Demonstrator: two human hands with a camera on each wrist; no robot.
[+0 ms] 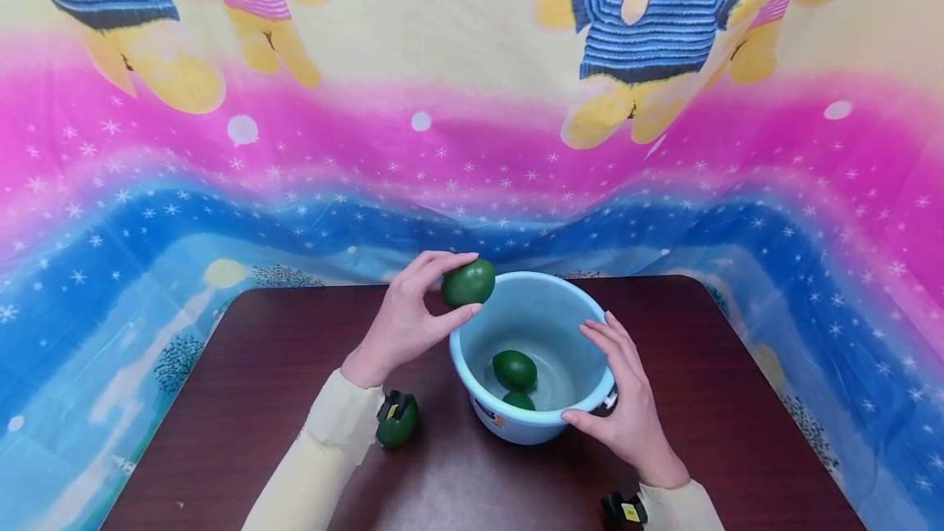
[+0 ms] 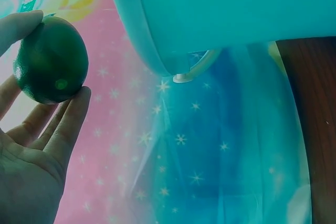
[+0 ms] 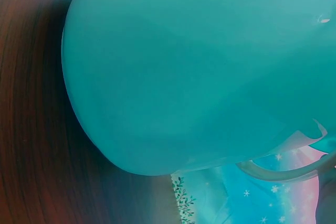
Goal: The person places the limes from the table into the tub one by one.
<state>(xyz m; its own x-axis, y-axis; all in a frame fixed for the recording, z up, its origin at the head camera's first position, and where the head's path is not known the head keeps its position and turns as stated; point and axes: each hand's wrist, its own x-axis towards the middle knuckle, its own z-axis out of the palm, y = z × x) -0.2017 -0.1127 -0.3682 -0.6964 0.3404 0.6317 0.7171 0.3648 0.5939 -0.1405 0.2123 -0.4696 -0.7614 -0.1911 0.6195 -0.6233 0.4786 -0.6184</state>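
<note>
My left hand [image 1: 406, 314] holds a glossy dark green avocado [image 1: 472, 282] between thumb and fingers, just above the left rim of a light blue plastic bucket [image 1: 463, 363]. The left wrist view shows this avocado [image 2: 55, 59] pinched at its ends, with a pale spot on its skin. My right hand [image 1: 627, 400] grips the bucket's right rim, fingertips over the edge and thumb at the front. Inside the bucket lie two more avocados, one in full sight [image 1: 515, 370] and one partly hidden by the front wall. The right wrist view is mostly bucket wall [image 3: 184, 87].
Another avocado [image 1: 398, 424] sits on the dark brown table [image 1: 295, 351], left of the bucket and partly behind my left wrist strap. A bucket handle [image 3: 283, 174] hangs at its side. A colourful cloth [image 1: 457, 146] with bears and snowflakes surrounds the table.
</note>
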